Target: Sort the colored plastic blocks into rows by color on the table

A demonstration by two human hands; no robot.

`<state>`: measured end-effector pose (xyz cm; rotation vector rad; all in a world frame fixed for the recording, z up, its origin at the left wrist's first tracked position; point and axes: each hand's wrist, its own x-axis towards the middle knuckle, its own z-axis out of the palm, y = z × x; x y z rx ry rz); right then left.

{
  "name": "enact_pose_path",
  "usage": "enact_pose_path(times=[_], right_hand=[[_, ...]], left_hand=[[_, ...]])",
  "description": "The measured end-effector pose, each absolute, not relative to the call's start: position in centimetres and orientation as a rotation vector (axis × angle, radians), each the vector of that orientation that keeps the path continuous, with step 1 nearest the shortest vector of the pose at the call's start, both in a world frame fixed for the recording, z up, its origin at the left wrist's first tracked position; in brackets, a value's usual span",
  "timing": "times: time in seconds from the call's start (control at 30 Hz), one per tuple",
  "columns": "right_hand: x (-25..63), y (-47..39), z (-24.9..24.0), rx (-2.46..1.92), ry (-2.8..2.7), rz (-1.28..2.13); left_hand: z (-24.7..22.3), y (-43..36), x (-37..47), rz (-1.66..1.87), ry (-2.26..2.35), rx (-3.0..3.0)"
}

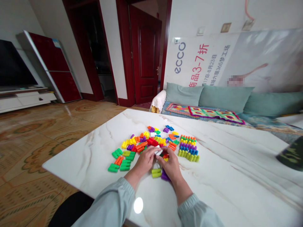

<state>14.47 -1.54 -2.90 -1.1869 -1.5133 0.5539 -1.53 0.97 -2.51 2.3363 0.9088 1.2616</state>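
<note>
Both hands meet near the middle of a white marbled table (94, 157), over scattered plastic blocks. My left hand (146, 159) has its fingers closed on a small white block (158, 151). My right hand (170, 164) pinches the same white block from the other side. Beyond the hands lies a pile with red blocks (152, 141) and yellow blocks (127, 143). Green blocks (113, 167) lie to the left. A lime block (156, 173) and a purple block (165, 175) sit just below the hands. On the right, joined blocks form coloured rows (188, 148).
A camouflage-patterned object (292, 154) stands at the table's right edge. Behind the table is a sofa with green cushions (224, 97). A dark seat (71, 208) shows at the lower left, beside the table's near edge.
</note>
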Motion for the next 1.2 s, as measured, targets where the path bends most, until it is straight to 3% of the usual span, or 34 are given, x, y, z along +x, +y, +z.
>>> enact_pose_path(times=[1.2], right_hand=[[14.40, -1.51, -2.87, -1.176, -1.511, 0.584]], left_hand=[[-2.48, 1.04, -1.59, 1.293, 0.925, 2.305]])
